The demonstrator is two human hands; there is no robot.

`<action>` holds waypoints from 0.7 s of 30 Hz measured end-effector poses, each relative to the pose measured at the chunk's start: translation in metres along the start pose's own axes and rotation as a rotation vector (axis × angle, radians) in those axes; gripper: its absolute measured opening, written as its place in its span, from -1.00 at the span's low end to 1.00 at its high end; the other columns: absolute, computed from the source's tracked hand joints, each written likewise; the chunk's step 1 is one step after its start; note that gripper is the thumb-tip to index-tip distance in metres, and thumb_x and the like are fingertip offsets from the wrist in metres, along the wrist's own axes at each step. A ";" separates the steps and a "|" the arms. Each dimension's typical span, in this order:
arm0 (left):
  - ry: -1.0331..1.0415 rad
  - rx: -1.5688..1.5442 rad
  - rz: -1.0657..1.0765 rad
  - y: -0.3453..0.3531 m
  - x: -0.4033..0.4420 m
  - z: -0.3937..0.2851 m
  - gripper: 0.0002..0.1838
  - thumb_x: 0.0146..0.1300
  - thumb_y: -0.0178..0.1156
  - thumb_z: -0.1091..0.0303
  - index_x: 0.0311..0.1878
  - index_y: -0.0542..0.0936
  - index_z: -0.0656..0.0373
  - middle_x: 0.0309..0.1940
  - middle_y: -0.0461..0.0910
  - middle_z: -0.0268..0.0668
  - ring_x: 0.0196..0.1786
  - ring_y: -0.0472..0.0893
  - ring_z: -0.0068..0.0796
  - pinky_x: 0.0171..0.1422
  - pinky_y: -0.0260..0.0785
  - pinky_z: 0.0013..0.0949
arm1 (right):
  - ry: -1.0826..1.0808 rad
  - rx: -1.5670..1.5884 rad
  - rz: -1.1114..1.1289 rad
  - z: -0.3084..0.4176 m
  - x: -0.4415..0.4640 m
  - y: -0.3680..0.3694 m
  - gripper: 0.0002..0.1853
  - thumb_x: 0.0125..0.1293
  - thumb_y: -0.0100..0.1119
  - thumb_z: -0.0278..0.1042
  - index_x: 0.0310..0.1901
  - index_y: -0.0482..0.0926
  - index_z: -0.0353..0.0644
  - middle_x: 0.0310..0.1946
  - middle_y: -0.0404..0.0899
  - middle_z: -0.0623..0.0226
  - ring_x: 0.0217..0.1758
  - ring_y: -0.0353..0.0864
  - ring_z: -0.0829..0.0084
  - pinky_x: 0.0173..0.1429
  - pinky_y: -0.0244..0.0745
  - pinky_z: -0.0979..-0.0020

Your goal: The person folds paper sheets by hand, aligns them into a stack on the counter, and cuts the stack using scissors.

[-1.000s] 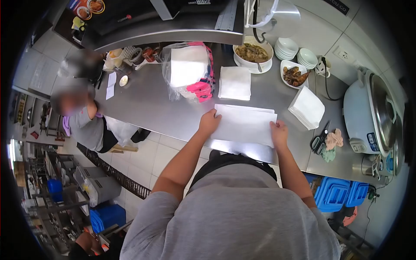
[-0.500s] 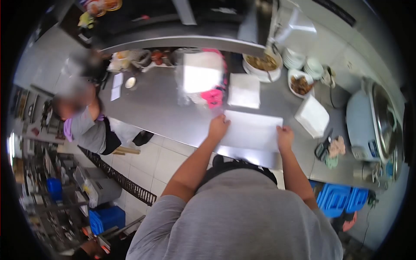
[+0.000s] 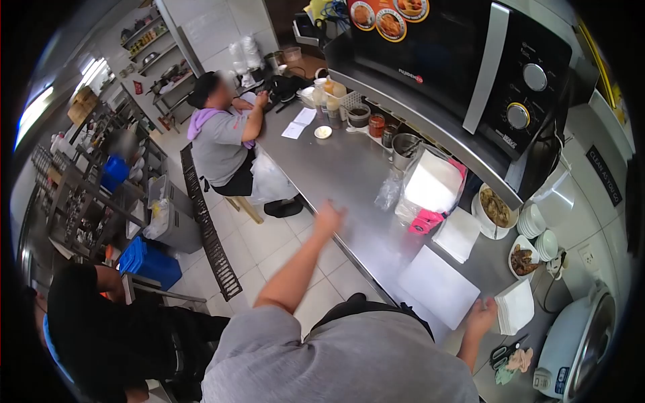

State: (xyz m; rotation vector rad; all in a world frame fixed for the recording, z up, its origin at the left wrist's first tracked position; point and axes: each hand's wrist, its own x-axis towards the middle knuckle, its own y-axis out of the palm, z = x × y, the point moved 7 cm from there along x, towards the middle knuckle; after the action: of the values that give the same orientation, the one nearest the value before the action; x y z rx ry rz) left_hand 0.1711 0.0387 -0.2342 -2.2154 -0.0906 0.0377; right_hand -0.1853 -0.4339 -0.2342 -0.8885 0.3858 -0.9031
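Paper [image 3: 438,285]: left of nearer right hand [image 3: 481,317], long axis left-right
Right fingers: by edge, closure unclear
Left hand [image 3: 327,219]: fingers loosely parted, empty

counter [image 3: 349,185]: metal, smooth, glossy glare
sheets [image 3: 440,285]: paper, smooth, matt
bag [image 3: 390,193]: clear plastic, crinkled, shiny
microwave door [image 3: 430,50]: black, smooth, glossy
microwave handle [image 3: 486,70]: silvery, satin, material unclear
small bowls [image 3: 532,221]: white, smooth, glossy
cloths [image 3: 519,359]: fabric-looking, rumpled, matt
shirt [image 3: 336,363]: grey cloth, matt
floor tiles [image 3: 275,258]: smooth, slight sheen
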 end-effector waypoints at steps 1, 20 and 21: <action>-0.118 0.008 -0.018 -0.054 0.024 0.007 -0.21 0.17 0.30 0.01 0.30 0.25 0.33 0.01 0.58 0.13 0.05 0.60 0.08 0.16 0.44 -0.06 | -0.135 -0.035 0.010 0.015 -0.008 0.006 -0.52 0.19 0.29 -0.29 0.12 0.45 -0.28 0.16 0.44 -0.05 0.21 0.43 0.03 0.28 0.30 0.14; 0.129 0.190 1.102 0.095 -0.078 -0.107 -0.48 0.11 0.27 -0.04 0.01 0.63 0.17 -0.21 0.66 -0.05 -0.24 0.66 -0.14 -0.19 0.56 -0.11 | -0.555 -0.259 0.391 0.083 -0.059 0.085 -0.25 0.20 0.24 -0.09 0.40 0.26 -0.13 0.49 0.02 -0.03 0.55 -0.08 -0.07 0.55 -0.31 -0.13; 0.752 0.450 1.049 0.164 -0.112 -0.134 -0.44 0.13 0.26 -0.03 0.07 0.59 0.22 -0.14 0.63 0.01 -0.12 0.64 -0.03 -0.01 0.51 -0.08 | -0.569 -0.200 0.367 0.087 -0.055 0.082 -0.27 0.20 0.24 -0.15 0.39 0.27 -0.15 0.48 0.04 -0.04 0.54 -0.04 -0.07 0.54 -0.26 -0.13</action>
State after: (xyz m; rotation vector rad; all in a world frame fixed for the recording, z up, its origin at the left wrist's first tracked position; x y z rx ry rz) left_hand 0.0759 -0.1749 -0.2853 -1.4847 1.3399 -0.1787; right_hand -0.1206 -0.3202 -0.2519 -1.1666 0.1346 -0.2530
